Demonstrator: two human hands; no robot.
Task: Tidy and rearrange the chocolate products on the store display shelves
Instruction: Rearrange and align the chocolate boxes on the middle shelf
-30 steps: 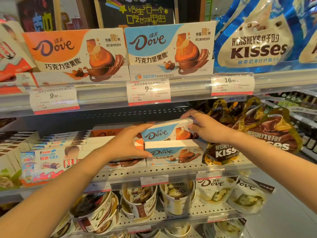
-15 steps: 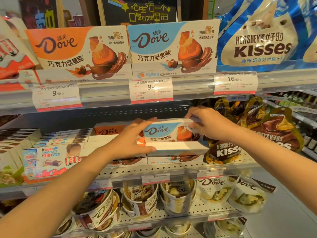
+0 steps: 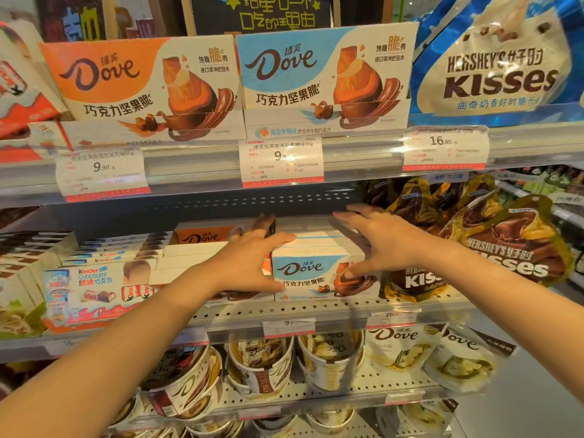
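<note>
**Both hands at the blue Dove stack, middle shelf**

Head view, hands: the left hand (image 3: pixel 249 260) comes in from lower left and lies against the left side of the blue Dove box stack (image 3: pixel 311 267). Its fingers are straight and reach back along the stack's left edge, thumb lying along the front left corner. It presses the side, no curl around a box. The right hand (image 3: pixel 384 241) comes from the right, palm down, fingers spread and nearly straight over the top right of the same stack. Thumb tip touches the front face of the top box near the chocolate picture. Fingers seem to rest on or just above the top; cannot tell which. Neither hand is closed around anything.

The stack sits at the front of the middle shelf (image 3: pixel 316 311), approx. in its centre, front label facing out.

Head view, surroundings: orange Dove boxes (image 3: pixel 202 237) lie just left of the stack, behind the left hand. Kinder box (image 3: pixel 91 289) further left. Brown Hershey's Kisses bags (image 3: pixel 505 248) are just right of the stack. The upper shelf carries a big orange Dove display box (image 3: pixel 139 83), a blue one (image 3: pixel 322 74) beside it, and a blue Kisses bag (image 3: pixel 496 64), w/ price tags (image 3: pixel 281 161) on the rail. The lower shelf holds Dove cups (image 3: pixel 262 365) and Dove pouches (image 3: pixel 398 346).
</note>
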